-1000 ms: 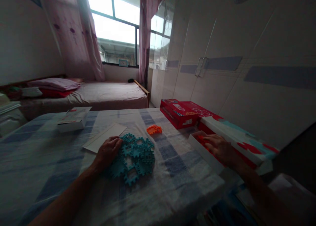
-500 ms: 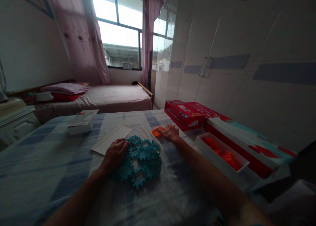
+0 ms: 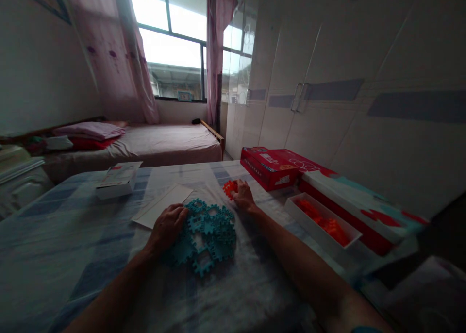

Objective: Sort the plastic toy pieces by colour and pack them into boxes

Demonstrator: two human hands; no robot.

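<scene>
Teal toothed interlocking building pieces (image 3: 214, 233) form a bumpy cluster on the tablecloth in front of me. My left hand (image 3: 169, 226) rests against the cluster's left edge, fingers extended and palm down, not wrapped around anything. Just beyond the cluster, to the right, my right hand (image 3: 243, 196) is closed on an orange toothed building piece (image 3: 229, 188). That piece stands tilted up at the fingertips, its right side partly covered by them. Whether it has left the cloth I cannot tell. A white tray (image 3: 291, 208) of orange pieces (image 3: 324, 221) lies right of my right forearm.
Past my left hand lies a flat white card or booklet (image 3: 145, 216). A white box (image 3: 115, 189) stands at the far left of the table. Behind the tray are a red box (image 3: 267, 175) and a long red-and-white box (image 3: 364, 202). A bed (image 3: 174, 141) and wardrobe (image 3: 327, 124) stand beyond.
My right hand has drawn in slightly, and the orange piece, flatter before, is now tipped more upright. The left hand stays at the teal cluster. The view has shifted a little.
</scene>
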